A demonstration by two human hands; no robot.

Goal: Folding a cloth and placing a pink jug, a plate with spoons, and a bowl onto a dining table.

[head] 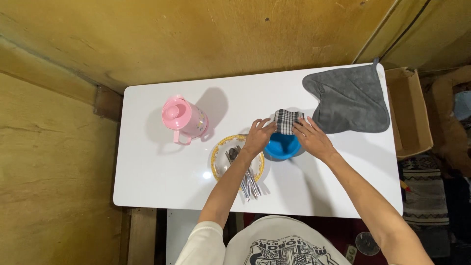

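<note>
Head view: looking straight down at a white desk (pixel 162 181), both my hands working over the middle of it.
Left hand (pixel 258 136): grip is pinched on the left edge of a small black-and-white checkered cloth (pixel 287 121), fingers curled over it.
Right hand (pixel 311 136): grip is on the right edge of the same cloth, fingertips on top, so it's held between both hands.
Cloth location: bunched up just behind the blue bowl (pixel 281 147), touching or overlapping its far rim; can't tell if any of it hangs inside.
Risk, bowl: it's a light-looking plastic one sitting right under my wrists. If I drag the cloth toward me I reckon it could catch the rim and tip or shove the bowl.
Risk, cutlery: my left forearm crosses over the yellow-rimmed plate (pixel 220 151) with the spoons and other cutlery (pixel 249 180) sticking out past its near rim. Drop the elbow and I'd guess the handles get levered up and scattered off the front edge of the desk.
Risk, pink jug (pixel 183 118): well off to the left, lid on, probably safe unless the plate gets pushed hard.
Grey towel (pixel 349 100): flat at the far right corner, near my right hand, could get dragged along.
</note>
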